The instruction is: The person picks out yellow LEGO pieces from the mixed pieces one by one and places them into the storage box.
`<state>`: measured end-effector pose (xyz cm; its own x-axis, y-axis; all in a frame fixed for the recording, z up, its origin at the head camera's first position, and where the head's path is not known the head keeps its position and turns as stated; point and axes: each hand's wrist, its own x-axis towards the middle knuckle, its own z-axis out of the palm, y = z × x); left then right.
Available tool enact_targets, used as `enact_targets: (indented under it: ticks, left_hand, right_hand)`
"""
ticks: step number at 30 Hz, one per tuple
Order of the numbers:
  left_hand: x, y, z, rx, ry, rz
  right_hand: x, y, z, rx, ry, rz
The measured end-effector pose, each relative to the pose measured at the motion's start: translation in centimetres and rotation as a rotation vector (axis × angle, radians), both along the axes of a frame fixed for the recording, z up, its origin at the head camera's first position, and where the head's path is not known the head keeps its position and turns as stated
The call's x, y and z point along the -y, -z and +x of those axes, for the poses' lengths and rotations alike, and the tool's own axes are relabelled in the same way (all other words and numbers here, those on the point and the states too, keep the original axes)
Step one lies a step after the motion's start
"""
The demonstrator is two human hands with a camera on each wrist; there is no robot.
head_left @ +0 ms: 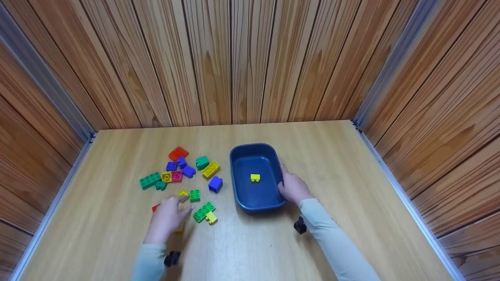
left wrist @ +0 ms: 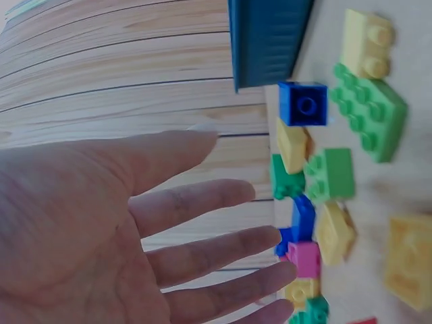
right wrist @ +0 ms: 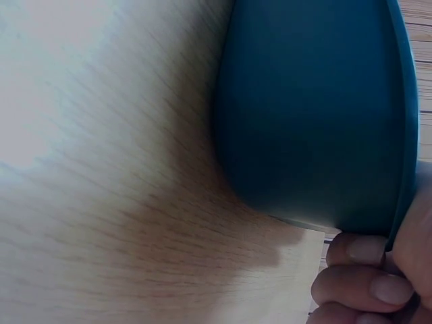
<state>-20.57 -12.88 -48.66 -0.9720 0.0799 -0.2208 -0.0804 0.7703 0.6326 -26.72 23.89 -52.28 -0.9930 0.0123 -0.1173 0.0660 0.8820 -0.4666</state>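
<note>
My left hand (head_left: 168, 216) hovers low over the toy bricks at the left, fingers extended. The left wrist view shows its palm (left wrist: 88, 223) with nothing in it. Close to its fingertips lie a yellow brick (head_left: 182, 193), a green brick (head_left: 195, 195) and, partly covered by the hand, a red brick (head_left: 155, 208). My right hand (head_left: 295, 188) grips the right wall of a dark blue bin (head_left: 256, 197), its fingers (right wrist: 364, 287) curled against the outside at the rim. One small yellow brick (head_left: 255, 178) lies inside the bin.
Several more bricks spread over the table (head_left: 242, 249) left of the bin, among them a blue brick (head_left: 215, 184), a pink brick (head_left: 176, 176) and a long green brick (head_left: 204, 212). Wood-panelled walls (head_left: 250, 62) enclose the back and both sides.
</note>
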Motion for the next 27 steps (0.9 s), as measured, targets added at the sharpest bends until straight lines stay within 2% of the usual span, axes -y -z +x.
enact_targets:
  ticks: [8,13,27]
  left_hand:
    - [0.9,1.6,1.7,0.117,-0.013,0.009]
    - [0.9,2.7,2.3,0.155,-0.015,-0.005]
    - [1.4,3.9,2.3,0.146,-0.005,-0.019]
  right_hand:
    - [0.0,0.0,0.2,-0.025,-0.015,0.018]
    - [-0.1,0.0,0.0,-0.025,-0.014,0.013]
    - [0.0,0.0,0.1,-0.011,-0.003,0.001]
